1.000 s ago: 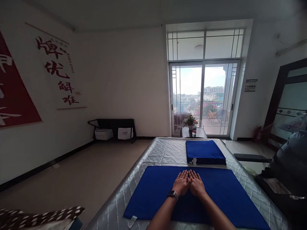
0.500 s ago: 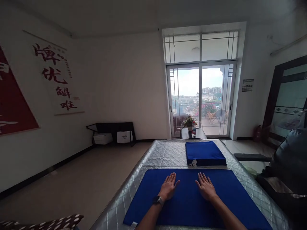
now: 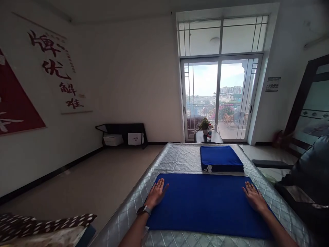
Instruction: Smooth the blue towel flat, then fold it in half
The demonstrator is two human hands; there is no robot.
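Note:
A blue cloth (image 3: 203, 206) lies spread flat on a table with a silver quilted cover (image 3: 169, 157). My left hand (image 3: 156, 192), with a watch (image 3: 144, 209) on its wrist, rests palm down at the cloth's left edge, fingers stretched out. At the right edge my right hand (image 3: 254, 197) lies flat in the same way, fingers extended. Neither hand holds anything. Beyond the spread cloth sits a neat stack of folded blue cloths (image 3: 221, 157), with white tags at its near left corner.
A small black table (image 3: 214, 138) with a potted plant (image 3: 204, 125) and a bottle (image 3: 209, 133) stands behind the covered table. To the right are a black bench (image 3: 272, 164) and a dark chair (image 3: 312, 171). A spotted cushion (image 3: 48, 224) lies at lower left.
My hands have slid apart from the middle of the blue cloth, the left to its left edge and the right to its right edge. The view has tilted down slightly.

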